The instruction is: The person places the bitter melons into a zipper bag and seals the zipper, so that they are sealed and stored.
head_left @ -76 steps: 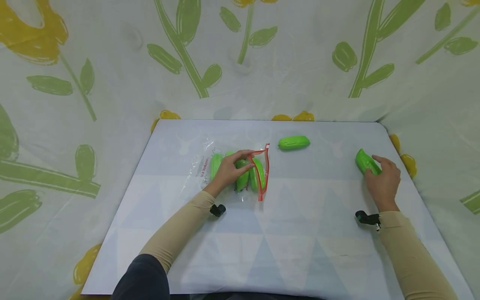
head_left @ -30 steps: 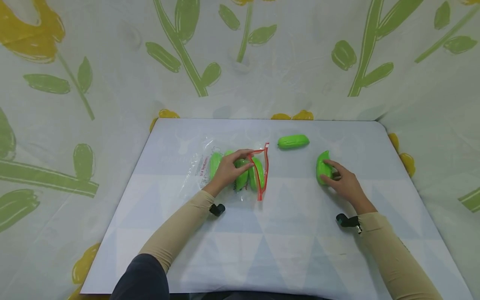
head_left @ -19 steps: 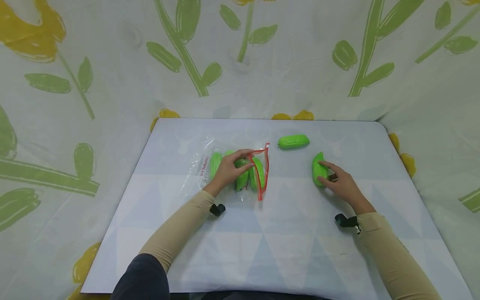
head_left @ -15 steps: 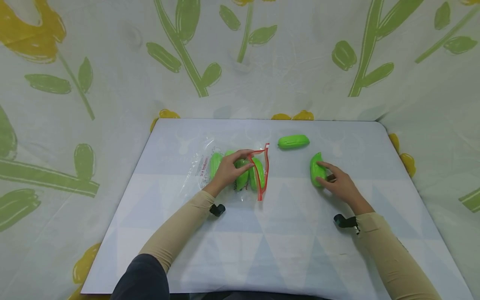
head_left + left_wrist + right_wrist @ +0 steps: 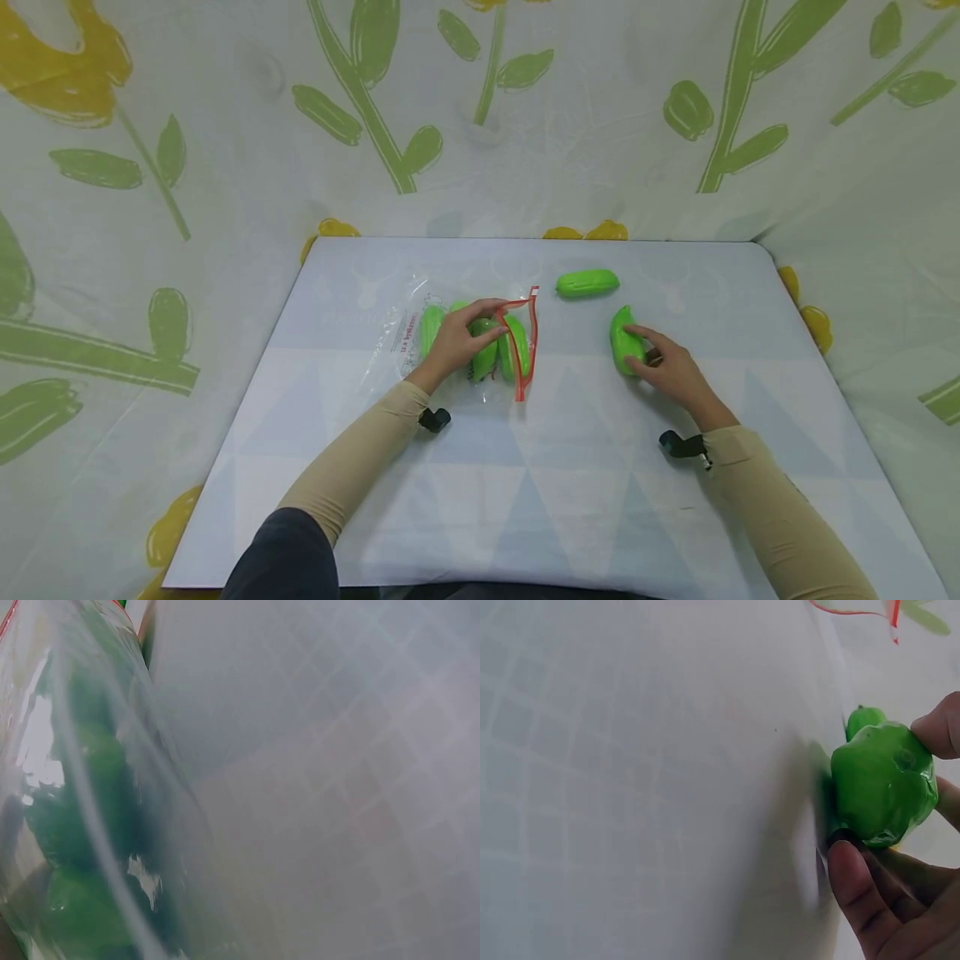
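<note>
Head camera view: at a white and pale blue patterned tabletop (image 5: 585, 500), our right hand (image 5: 671, 371) holds a glossy, bright green, bumpy oblong vegetable (image 5: 622, 343) between thumb and fingers, to the right of a clear plastic zip bag (image 5: 393, 333) and apart from it. Our left hand (image 5: 457, 342) pinches the bag at its red zip rim (image 5: 533, 329), whose edges part in a narrow wedge facing the right hand. Several green vegetables inside the bag (image 5: 483, 358) lie close together; a loose, elongated green vegetable (image 5: 587, 284) lies near the far edge.

The step in hand, we judge, is bringing the held piece to the bag's mouth. To do it well, we should draw the pinched edge back, since the gap looks tight for so plump a piece. Its length runs roughly along the opening, so we would turn the tapered tip, which our fingers leave free, toward the gap and enter clear of the rim. Whether the piece clears the tabletop, we cannot tell.
</note>
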`<state>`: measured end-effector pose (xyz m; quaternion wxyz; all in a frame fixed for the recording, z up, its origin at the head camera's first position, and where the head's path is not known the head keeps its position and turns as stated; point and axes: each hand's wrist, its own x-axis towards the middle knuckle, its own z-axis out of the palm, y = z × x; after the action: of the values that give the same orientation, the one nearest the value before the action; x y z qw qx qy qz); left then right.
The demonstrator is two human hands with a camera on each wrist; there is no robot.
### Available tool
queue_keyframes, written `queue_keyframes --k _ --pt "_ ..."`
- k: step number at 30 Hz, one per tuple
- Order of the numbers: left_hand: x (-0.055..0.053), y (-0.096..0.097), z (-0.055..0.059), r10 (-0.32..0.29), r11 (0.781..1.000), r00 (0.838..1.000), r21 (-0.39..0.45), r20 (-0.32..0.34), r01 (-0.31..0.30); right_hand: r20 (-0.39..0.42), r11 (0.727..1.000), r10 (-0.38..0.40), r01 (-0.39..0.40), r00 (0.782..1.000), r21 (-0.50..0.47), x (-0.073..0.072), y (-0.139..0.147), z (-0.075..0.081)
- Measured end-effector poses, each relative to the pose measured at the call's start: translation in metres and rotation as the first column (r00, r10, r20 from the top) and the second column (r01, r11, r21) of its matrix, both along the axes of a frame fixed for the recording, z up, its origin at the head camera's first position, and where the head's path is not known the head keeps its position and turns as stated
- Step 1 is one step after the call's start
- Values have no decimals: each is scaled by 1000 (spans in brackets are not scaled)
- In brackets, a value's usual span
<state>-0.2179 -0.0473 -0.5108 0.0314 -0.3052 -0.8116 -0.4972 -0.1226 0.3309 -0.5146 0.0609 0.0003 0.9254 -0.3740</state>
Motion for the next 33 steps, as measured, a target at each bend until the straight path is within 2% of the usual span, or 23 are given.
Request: queue_keyframes --k 11,19,26,33 --pt "0 0 0 -5 1000 1000 8 -1 5 -94 999 10 -14 996 -43 1 -8 -2" --pt "0 0 1 -5 1000 1000 7 4 5 -109 994 40 -51 993 -95 -1 -20 -6" --pt "0 0 2 -7 1000 1000 11 8 7 -113 990 89 -100 990 -99 -5 -28 -6" --pt "1 0 2 -3 1000 1000 2 20 3 -158 983 134 -152 978 -106 -8 -37 -5"
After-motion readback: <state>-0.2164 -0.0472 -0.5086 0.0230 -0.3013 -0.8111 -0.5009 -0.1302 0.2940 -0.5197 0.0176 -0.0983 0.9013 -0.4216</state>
